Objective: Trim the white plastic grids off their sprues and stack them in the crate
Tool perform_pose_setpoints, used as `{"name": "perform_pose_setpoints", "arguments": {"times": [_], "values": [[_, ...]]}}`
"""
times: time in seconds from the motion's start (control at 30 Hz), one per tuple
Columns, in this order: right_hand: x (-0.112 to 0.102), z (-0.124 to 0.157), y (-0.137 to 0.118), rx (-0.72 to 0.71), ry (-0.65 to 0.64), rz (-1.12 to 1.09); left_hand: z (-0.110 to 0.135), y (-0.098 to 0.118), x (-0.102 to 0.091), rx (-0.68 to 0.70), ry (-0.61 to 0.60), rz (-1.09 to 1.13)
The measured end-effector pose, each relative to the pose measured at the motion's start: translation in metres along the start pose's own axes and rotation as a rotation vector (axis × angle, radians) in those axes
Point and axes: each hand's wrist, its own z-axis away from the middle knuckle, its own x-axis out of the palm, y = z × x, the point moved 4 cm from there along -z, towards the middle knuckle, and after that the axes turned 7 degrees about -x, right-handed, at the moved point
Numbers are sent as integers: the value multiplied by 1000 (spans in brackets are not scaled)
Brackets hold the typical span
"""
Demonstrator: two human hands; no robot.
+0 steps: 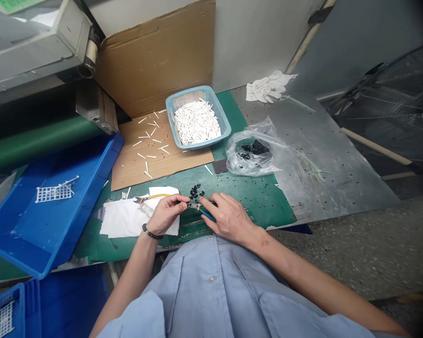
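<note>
My right hand (229, 217) is wrapped round a pair of blue-handled cutting nippers (207, 216), whose jaws point left. At the jaws, the thumb and forefinger of my left hand (165, 213) pinch together. Whatever lies between those fingertips is too small and dark to make out. Just beyond the nippers sits a loose pile of small black parts (195, 190) on the green mat (232, 188). A folded white cloth (121, 220) lies beside my left hand, with yellow-handled pliers (158, 195) across its upper part.
A light-blue basket (179, 146) full of short white sticks stands partly on cardboard (127, 173) strewn with loose sticks. To its right are a clear bag (236, 164) of black parts and white gloves (268, 87). A blue bin (24, 234) stands left, a fan (405, 98) right.
</note>
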Motion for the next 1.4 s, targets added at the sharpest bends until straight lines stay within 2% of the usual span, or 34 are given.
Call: {"name": "perform_pose_setpoints", "arguments": {"times": [0.43,0.7,0.83,0.97,1.03,1.1,1.2,1.4], "values": [[0,2,-2,-6,6,-6,2,-3,-3,8,4,-85],[9,6,-6,10,-111,37,4,-3,-2,4,-28,-202],[14,11,0,40,-52,2,1,-9,-2,-73,-39,-38],[17,20,18,113,26,-7,-6,-11,-5,-93,-70,193],[19,25,27,144,35,12,-12,-12,-5,-101,-27,230],[22,29,33,168,25,35,-19,-11,-5,-93,75,142],[24,33,36,185,7,51,-28,-11,-1,-32,212,-136],[26,35,34,209,26,24,-34,-15,-1,89,331,-579]]}}
